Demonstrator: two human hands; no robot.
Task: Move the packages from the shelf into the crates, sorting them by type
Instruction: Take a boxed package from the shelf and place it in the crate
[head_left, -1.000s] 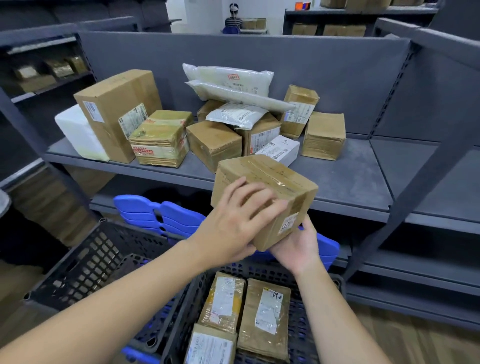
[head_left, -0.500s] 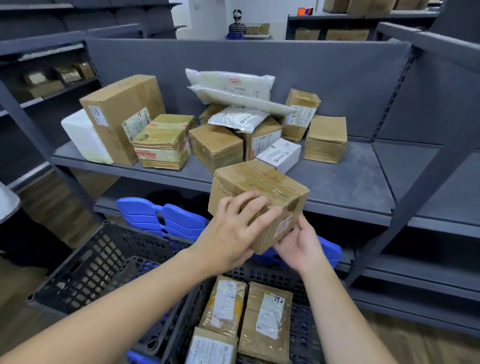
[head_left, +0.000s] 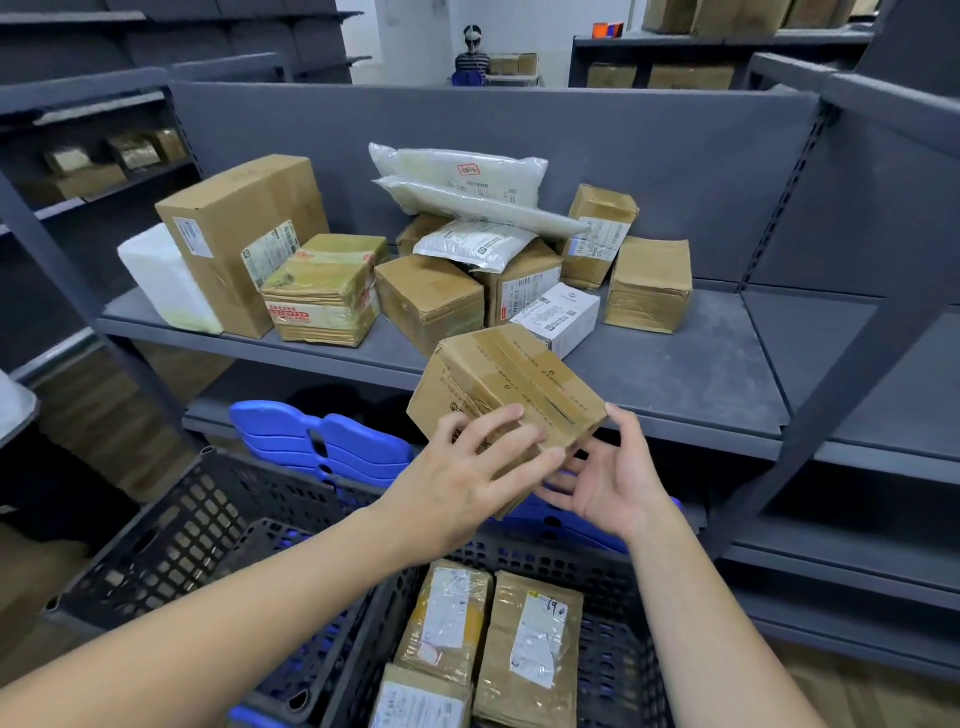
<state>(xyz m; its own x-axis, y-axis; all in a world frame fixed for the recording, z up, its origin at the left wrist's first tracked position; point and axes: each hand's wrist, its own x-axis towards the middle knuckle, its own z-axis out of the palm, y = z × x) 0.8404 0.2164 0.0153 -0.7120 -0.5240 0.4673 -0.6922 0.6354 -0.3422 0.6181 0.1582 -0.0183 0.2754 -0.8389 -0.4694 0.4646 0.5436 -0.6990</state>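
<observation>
Left hand (head_left: 467, 480) gripping cardboard box (head_left: 511, 376), right hand (head_left: 610, 486) cupped just beneath

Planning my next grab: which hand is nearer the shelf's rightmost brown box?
Right. The right hand is below the rightmost box; left hand is farther left, gripping the held carton.

My left hand (head_left: 467, 483) grips a box (head_left: 506, 387) at mid-frame, my right hand (head_left: 613, 483) under it. Below, at bottom centre, packages (head_left: 535, 639) lie in one crate (head_left: 623, 649); another crate (head_left: 171, 530) sits to its left. Behind, a heap of parcels (head_left: 431, 296) rests on the shelf (head_left: 701, 364).
</observation>
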